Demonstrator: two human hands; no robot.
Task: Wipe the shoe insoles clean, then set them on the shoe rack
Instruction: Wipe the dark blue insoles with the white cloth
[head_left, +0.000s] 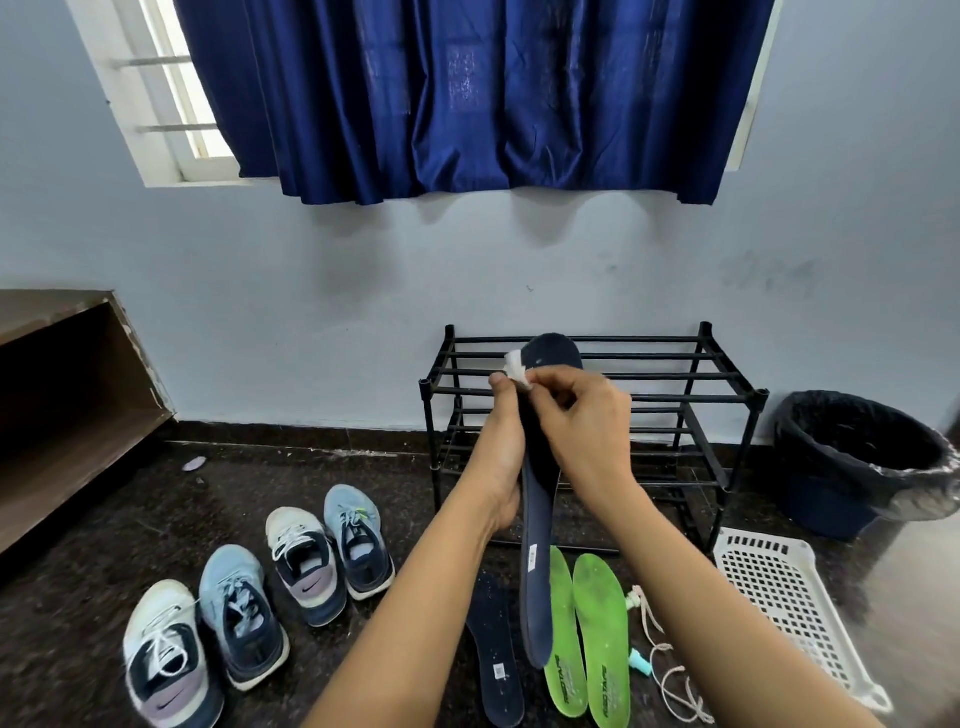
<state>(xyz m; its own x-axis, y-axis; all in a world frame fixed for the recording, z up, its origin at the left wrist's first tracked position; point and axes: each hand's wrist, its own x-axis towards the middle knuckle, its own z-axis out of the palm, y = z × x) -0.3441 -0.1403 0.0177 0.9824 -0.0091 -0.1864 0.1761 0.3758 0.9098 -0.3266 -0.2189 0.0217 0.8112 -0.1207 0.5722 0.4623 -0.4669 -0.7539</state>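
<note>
My left hand (501, 457) grips a dark navy insole (537, 582) at its middle and holds it up in front of the black shoe rack (691, 387). Near the insole's toe end, my right hand (587, 421) pinches a small white wipe (518, 369) against it. On the floor below lie a second navy insole (496, 660) and two bright green insoles (602, 639), side by side. The rack's shelves hold nothing.
Two pairs of sneakers (260, 597) stand on the dark floor at the left. A white plastic basket (789, 608) and a lined black bin (857, 462) are at the right. A cord with teal ends (654, 654) lies beside the green insoles. A wooden shelf (67, 415) is far left.
</note>
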